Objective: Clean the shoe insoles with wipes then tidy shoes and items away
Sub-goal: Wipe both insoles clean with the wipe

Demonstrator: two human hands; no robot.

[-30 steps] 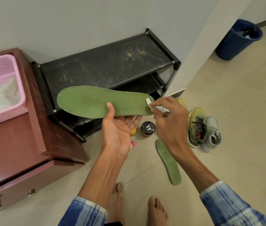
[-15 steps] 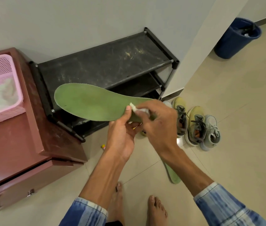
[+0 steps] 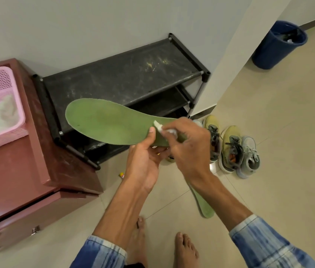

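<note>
**Half the wiping yet to do**

Thumb on top, fingers beneath, the left hand point(image 3: 143, 167) pinches a green insole point(image 3: 104, 122) near its narrower end. The right hand point(image 3: 189, 147) pinches a small white wipe point(image 3: 157, 125) against it, all held in front of the shoe rack point(image 3: 123, 74). A second insole point(image 3: 203, 204) lies on the floor point(image 3: 269, 190) before the rack, shoes point(image 3: 230, 149) by its right end — cleaning barely halfway, I'd judge, tidying not begun.
</note>
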